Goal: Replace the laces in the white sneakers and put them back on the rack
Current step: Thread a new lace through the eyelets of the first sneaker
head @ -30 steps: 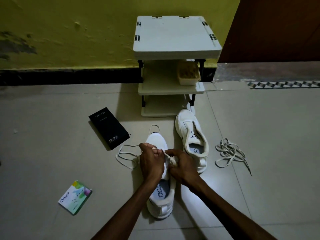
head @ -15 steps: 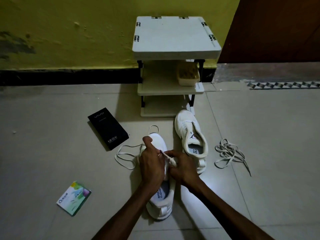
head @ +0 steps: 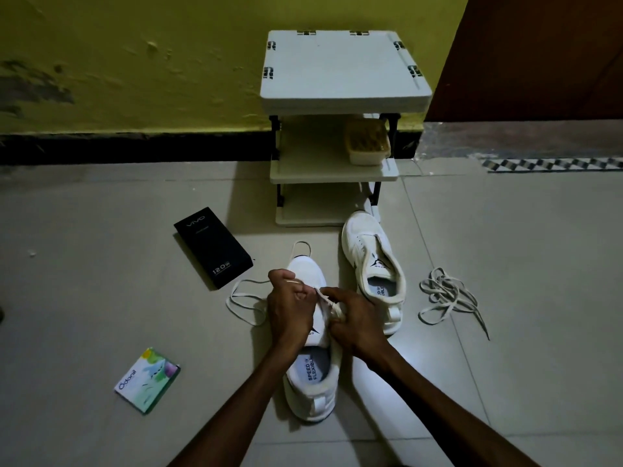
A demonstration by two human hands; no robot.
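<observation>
Sneakers, two and white, lie on a pale tiled floor point(head: 101, 298) that meets a yellow-green wall point(head: 135, 62) with a black skirting band point(head: 135, 150). A dark brown door point(head: 539, 55) fills the far right corner above a checkered strip point(head: 553, 163). A small white three-shelf rack point(head: 340, 72) stands against the wall edge of the floor. The near sneaker point(head: 317, 402) sits mid-floor, toe toward the rack and heel toward the person, its insole printed SPEED FLEXIBLE. The far sneaker point(head: 371, 264) lies just to its right, unlaced, tongue showing a black logo, toe just beside the rack's lowest shelf. Both hands work over the near sneaker's eyelets. The left hand point(head: 291, 305) has its grip curled round a white lace point(head: 242, 294), whose slack loops onto the floor at the left and past the toe. The right hand point(head: 357, 318) has its grip pinching the same lace where it bunches at the eyelets. A second lace point(head: 448, 294) lies in a loose tangle to the right of the far sneaker. A tan tub point(head: 368, 141) sits at the right end of the rack's middle shelf; its brownish contents cannot be made out. A black box point(head: 212, 247) marked 120W lies left of the near sneaker's toe, and a green-and-white Odonil packet point(head: 147, 379) lies well left of its heel.
</observation>
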